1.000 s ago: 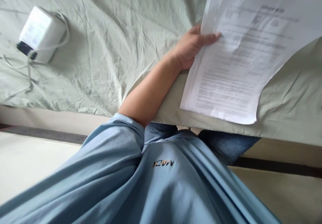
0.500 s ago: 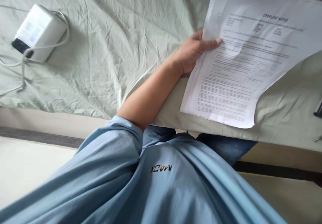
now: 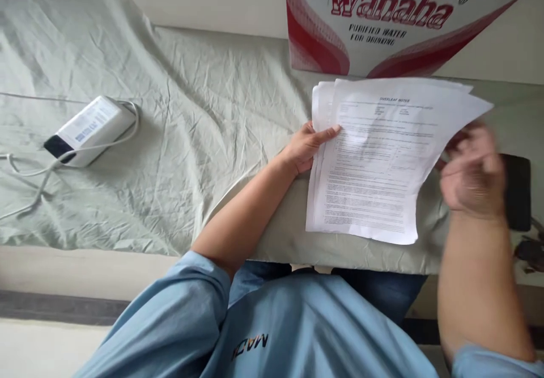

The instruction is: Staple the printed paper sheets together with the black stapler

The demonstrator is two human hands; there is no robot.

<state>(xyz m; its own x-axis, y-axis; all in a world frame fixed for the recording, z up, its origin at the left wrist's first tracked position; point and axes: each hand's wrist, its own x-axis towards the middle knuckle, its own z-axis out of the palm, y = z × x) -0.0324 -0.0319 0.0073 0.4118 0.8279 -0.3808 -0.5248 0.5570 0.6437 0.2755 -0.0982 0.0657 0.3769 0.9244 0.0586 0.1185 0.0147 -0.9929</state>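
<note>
A: Fingers (image 3: 327, 135) of left hand (image 3: 304, 148) pinch the paper stack's (image 3: 374, 168) left edge; stack lies on the sheet-covered worktop (image 3: 191, 140).

B: Right hand (image 3: 474, 174)?

A: Blurred, loosely curled at the stack's right edge; grip unclear. Step: squaring pages, probably. Next needs both edges steadied.

Matt paper sheets (image 3: 374, 168); wrinkled cloth cover (image 3: 191, 111).

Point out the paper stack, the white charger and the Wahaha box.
paper stack (image 3: 374, 162), head view, middle of top sheet.
white charger (image 3: 91, 128), head view, its top face.
Wahaha box (image 3: 382, 21), head view, printed front.
</note>
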